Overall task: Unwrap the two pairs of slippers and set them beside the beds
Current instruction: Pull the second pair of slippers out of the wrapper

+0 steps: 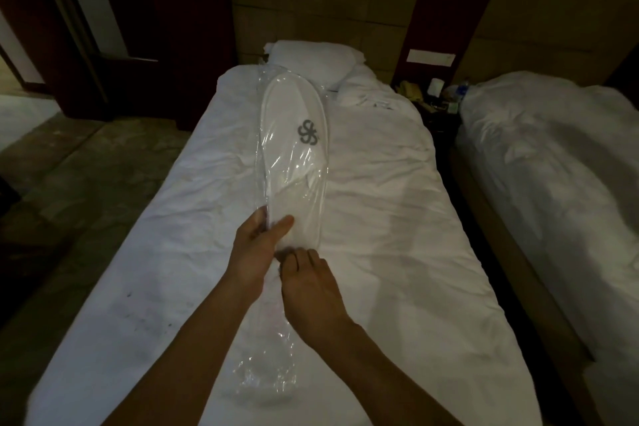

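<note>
Loose clear wrapper (268, 370), nearest the camera at 6 o'clock, trails from the heel end of a packaged pair of slippers (294, 148) held above the near bed (380, 218). Left hand (257, 245) grips the packet's heel end, thumb curled over the top and fingers hidden beneath. Right hand (311, 290), just beside it toward 5 o'clock, has its fingers curled down onto the plastic at the heel, apparently pinching the film; whether it holds film alone or also the slipper cannot be told. The packet points toward 12 o'clock, toe near the pillow (314, 60), a grey logo on the upper; the film covers it from toe to heel.

Progress, as judged: an early stage. This pair remains sealed, the opening of its wrapper only being started. No second pair is visible, and none stands on the floor (69, 183) beside either the near bed or the second bed (553, 166) at 3 o'clock. Unwrapping both pairs and placing them remains.
</note>
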The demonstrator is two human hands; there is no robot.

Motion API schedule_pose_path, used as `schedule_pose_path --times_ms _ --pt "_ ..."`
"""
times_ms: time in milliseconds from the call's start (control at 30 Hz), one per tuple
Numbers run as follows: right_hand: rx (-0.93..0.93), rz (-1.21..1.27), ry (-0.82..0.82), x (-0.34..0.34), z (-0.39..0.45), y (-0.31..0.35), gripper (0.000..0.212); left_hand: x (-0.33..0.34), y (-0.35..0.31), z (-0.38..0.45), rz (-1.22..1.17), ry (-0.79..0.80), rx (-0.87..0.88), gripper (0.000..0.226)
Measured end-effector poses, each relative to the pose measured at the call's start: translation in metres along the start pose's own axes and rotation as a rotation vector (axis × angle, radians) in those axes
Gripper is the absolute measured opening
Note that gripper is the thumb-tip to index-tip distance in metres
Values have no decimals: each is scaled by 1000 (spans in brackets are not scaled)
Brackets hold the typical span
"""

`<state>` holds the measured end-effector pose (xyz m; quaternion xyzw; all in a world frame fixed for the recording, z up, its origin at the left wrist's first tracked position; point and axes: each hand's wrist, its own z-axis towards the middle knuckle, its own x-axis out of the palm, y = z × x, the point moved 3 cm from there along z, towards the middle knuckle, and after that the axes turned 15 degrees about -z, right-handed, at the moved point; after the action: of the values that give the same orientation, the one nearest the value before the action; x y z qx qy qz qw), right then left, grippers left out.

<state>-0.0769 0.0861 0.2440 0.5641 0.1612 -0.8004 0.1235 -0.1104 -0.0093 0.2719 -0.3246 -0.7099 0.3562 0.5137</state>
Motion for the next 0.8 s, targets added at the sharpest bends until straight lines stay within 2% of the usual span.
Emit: schedule_pose_path --times_ms 133,233,300,433,500,567,633,700,800 --pt "-81 -69 95 -2 -2 0 47 -1 -4 5 -30 -42 -3 20" --pt "-198 -86 227 -2 -8 0 27 -1 -1 8 -30 -41 -39 18" --pt "-239 -45 234 -6 -5 0 15 1 3 8 -43 -31 -60 21" --pt "-217 43 222 -10 0 -3 18 1 2 10 -47 -28 -43 26" --pt "-131 189 215 -8 1 -10 28 2 -3 13 -63 -17 -21 24" --pt "22 436 266 -6 5 -18 35 2 -8 17 -83 -2 0 21" --pt "255 767 307 -5 9 -24 32 3 -12 20 -108 12 10 19" --pt "503 1015 266 -7 11 -26 25 5 -14 22 -118 27 17 18" --pt "711 1330 277 -2 10 -21 21 3 -15 26 -110 25 18 17"
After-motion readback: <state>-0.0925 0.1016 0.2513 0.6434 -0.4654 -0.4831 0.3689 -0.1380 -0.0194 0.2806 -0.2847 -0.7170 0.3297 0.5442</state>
